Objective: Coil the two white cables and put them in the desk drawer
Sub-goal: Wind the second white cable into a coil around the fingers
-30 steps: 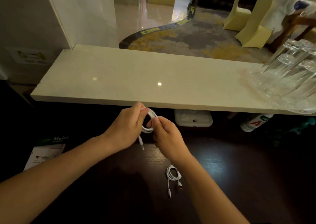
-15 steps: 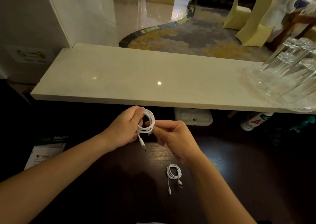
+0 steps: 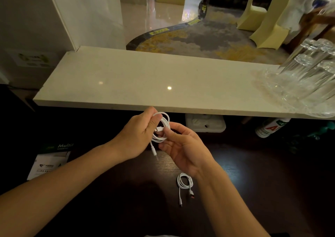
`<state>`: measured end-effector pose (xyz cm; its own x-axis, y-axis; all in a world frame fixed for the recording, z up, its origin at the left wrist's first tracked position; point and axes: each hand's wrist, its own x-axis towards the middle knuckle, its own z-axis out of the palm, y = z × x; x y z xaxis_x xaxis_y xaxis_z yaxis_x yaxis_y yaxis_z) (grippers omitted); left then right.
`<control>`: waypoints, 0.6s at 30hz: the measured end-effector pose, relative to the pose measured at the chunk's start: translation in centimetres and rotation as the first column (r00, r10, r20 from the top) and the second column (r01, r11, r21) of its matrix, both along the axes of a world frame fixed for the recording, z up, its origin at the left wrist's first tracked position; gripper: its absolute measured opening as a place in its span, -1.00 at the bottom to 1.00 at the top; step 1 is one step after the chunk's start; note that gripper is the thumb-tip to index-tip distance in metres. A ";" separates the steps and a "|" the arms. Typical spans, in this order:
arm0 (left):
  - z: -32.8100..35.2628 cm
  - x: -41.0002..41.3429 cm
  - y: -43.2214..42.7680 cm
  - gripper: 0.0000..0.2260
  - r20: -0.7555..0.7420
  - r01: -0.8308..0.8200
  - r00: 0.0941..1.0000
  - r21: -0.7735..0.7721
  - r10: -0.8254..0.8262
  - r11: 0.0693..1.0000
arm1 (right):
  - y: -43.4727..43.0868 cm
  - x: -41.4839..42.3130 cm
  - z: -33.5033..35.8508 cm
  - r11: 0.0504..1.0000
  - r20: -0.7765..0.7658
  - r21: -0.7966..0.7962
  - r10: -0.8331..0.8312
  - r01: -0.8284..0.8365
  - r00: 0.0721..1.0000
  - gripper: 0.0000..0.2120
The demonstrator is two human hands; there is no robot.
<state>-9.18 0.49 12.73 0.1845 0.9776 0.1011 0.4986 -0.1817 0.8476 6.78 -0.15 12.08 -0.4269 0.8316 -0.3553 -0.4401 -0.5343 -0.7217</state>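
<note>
A long pale stone counter (image 3: 137, 84) runs across the middle of the view, with a lower dark wood desk (image 3: 253, 182) beneath and in front of it. Beyond the counter lies a patterned carpet (image 3: 208, 41) with cream-covered chairs (image 3: 268, 21) at upper right. A cluster of clear glasses (image 3: 308, 73) stands upside down at the counter's right end. On the desk at far left lies a box (image 3: 52, 160) printed with "Multi", partly in shadow. A white power strip (image 3: 205, 125) sits under the counter edge, and a white bottle (image 3: 270, 128) with a red letter A lies further right. Two bare forearms reach in from the bottom. The left hand (image 3: 139, 137) is closed in a pinch, thumb and fingers gripping one side of a coil (image 3: 164, 126) of white cable held in the air just under the counter edge. The right hand (image 3: 184, 146) is turned palm up and half open, its thumb and forefinger closed on the coil's other side. One plug end (image 3: 154, 152) hangs down from the coil between the hands. The second cable (image 3: 184, 184), already coiled, lies on the desk near the right wrist, well below the held one, its two ends trailing toward the viewer. No drawer can be made out.
</note>
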 end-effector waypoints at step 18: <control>0.3 -0.1 0.7 -0.73 0.239 0.087 0.971 -0.346 -0.002 0.934 | -1.4 -1.0 -1.3 0.468 0.498 0.862 -0.708 -0.196 0.501 -0.87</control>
<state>-9.28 1.16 12.98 0.2417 0.9491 -0.2021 0.2792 0.1315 0.9512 5.76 -1.57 10.81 -0.0771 0.8791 0.4704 0.4923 0.4438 -0.7487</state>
